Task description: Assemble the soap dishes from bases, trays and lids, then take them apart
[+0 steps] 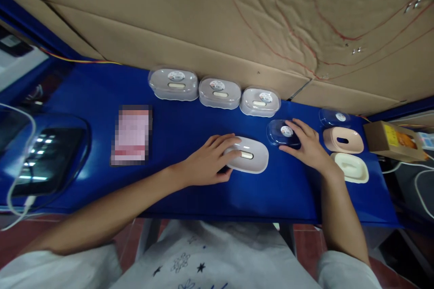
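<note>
My left hand [214, 156] grips the left end of a pale grey oval soap box [258, 156], which has a cream slot piece in the middle of its top. On its right, my right hand [305, 140] has thumb and fingers around the right end of a clear plastic lid [276, 132] with a round white sticker. That lid lies on the blue table. The underside of the grey box and the inside of the clear lid cannot be seen.
Along the cardboard wall stand three grey boxes with clear lids [174, 85]. At right are another clear lid [330, 118], a peach slotted tray [354, 141] and a cream dish [352, 174]. A blurred pink rectangular item [132, 135] and a dark device [50, 158] lie at left.
</note>
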Motion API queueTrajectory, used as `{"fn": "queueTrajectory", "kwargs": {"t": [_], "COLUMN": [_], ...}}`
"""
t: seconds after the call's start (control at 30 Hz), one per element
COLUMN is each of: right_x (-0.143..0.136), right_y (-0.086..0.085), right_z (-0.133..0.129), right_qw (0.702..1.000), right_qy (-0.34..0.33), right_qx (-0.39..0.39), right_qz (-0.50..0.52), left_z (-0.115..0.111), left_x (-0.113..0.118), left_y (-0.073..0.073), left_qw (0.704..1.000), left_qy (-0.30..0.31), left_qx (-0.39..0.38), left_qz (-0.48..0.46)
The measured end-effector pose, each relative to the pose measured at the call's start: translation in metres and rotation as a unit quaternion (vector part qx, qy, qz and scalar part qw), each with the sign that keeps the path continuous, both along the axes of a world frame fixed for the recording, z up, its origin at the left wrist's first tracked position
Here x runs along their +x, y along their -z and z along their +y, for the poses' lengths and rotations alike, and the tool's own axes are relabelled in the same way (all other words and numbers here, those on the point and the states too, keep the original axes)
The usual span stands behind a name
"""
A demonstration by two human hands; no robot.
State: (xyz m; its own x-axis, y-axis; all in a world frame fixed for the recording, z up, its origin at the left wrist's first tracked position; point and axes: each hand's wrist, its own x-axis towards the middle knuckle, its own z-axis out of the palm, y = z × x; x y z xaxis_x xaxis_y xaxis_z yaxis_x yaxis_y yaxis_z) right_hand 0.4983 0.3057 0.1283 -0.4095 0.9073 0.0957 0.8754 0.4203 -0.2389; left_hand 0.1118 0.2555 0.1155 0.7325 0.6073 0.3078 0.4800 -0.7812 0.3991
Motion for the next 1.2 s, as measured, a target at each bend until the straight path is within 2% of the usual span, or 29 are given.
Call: {"fn": "queueTrajectory", "kwargs": {"t": [0.13, 0.23, 0.33, 0.53, 0.63, 0.83, 1.0, 1.2], "right_x": [-0.007, -0.027, -0.053, -0.089, -0.092, -0.090, -0.088, -0.089], "right_y": [-0.008, -0.016, -0.017, -0.007, -0.007, -0.004, 0.001, -0.001], "right_z": [0.000, -0.012, -0.031, -0.058, -0.061, -0.060, -0.057, -0.057], "right_qw": [0.995, 0.988, 0.987, 0.990, 0.989, 0.976, 0.973, 0.976], "right_qy": [0.008, -0.034, -0.078, -0.119, -0.133, -0.160, -0.193, -0.203], "right_qx": [-0.004, -0.042, -0.056, -0.010, -0.008, -0.077, -0.048, -0.016], "right_qz": [0.097, 0.146, 0.131, 0.079, 0.071, 0.128, 0.118, 0.078], "left_z": [-0.002, -0.002, -0.001, -0.002, -0.002, -0.002, -0.003, -0.001], "left_x": [0.000, 0.001, 0.000, 0.002, 0.003, 0.004, 0.005, 0.004], "left_y": [0.000, 0.003, 0.008, 0.016, 0.017, 0.015, 0.015, 0.016], "left_qw": [0.999, 0.999, 0.998, 0.994, 0.993, 0.995, 0.996, 0.996], "left_qy": [-0.015, -0.026, -0.025, -0.002, -0.006, -0.004, -0.003, -0.011], "left_qx": [-0.015, -0.019, -0.024, -0.065, -0.079, -0.076, -0.080, -0.066], "left_qz": [-0.024, -0.033, -0.048, -0.088, -0.085, -0.060, -0.050, -0.054]}}
